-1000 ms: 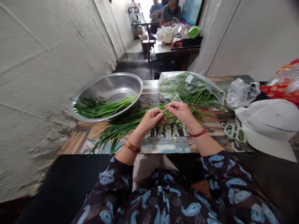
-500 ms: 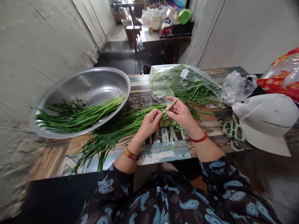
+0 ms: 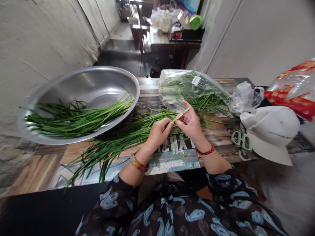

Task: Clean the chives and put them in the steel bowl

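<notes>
Between my hands a pale chive stalk [image 3: 184,113] slants up to the right, its white end resting against my right fingers. My left hand [image 3: 159,131] pinches it lower down between thumb and finger. With thumb and fingertips, my right hand [image 3: 192,126] grips the same stalk, forefinger raised. Beneath my hands a loose bunch of green chives [image 3: 118,142] lies across the table, leaves hanging over its front edge. More chives [image 3: 81,121] lie in a wide steel basin [image 3: 95,78] on the left. Behind my hands is a clear plastic bag [image 3: 172,83] of chives.
Green-handled scissors [image 3: 241,140] lie on the wood-patterned table [image 3: 31,170] at right, beside a white cap [image 3: 273,131]. A crumpled clear bag [image 3: 246,96] and a red-printed bag [image 3: 292,88] sit behind it. Small trimmings dot the table near me.
The view has shifted slightly. My hands stay together on the stalk, and my right fingers have moved a little along it. The bunch, basin and bag look unchanged.
</notes>
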Demonstrator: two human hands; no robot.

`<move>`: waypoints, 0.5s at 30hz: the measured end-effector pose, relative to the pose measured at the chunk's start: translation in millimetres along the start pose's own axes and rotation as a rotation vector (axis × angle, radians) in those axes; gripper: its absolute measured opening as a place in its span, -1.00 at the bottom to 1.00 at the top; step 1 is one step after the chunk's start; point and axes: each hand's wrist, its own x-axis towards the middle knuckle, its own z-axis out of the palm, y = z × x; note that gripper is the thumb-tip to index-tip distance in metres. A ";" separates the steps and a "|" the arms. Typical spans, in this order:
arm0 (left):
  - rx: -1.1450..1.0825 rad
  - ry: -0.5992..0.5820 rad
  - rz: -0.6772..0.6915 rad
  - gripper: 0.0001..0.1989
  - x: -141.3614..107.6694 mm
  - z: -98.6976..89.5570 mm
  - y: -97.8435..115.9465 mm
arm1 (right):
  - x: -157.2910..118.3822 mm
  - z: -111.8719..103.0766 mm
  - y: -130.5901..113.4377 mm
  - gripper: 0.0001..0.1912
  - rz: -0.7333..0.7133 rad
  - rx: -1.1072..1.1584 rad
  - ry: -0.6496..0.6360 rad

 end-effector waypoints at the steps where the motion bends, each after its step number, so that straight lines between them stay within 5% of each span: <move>1: -0.010 -0.006 0.002 -0.76 0.1 -0.6 0.1 | 0.3 0.4 -1.0 -0.16 -0.007 0.021 0.016; 12: -0.268 -0.183 -0.208 -0.71 -1.4 -3.8 3.8 | 6.6 -2.3 3.1 -0.21 -0.002 0.153 -0.006; 15: -0.241 -0.155 -0.164 -0.70 -1.1 -4.5 4.9 | 5.9 -2.5 2.3 -0.26 0.014 0.198 -0.020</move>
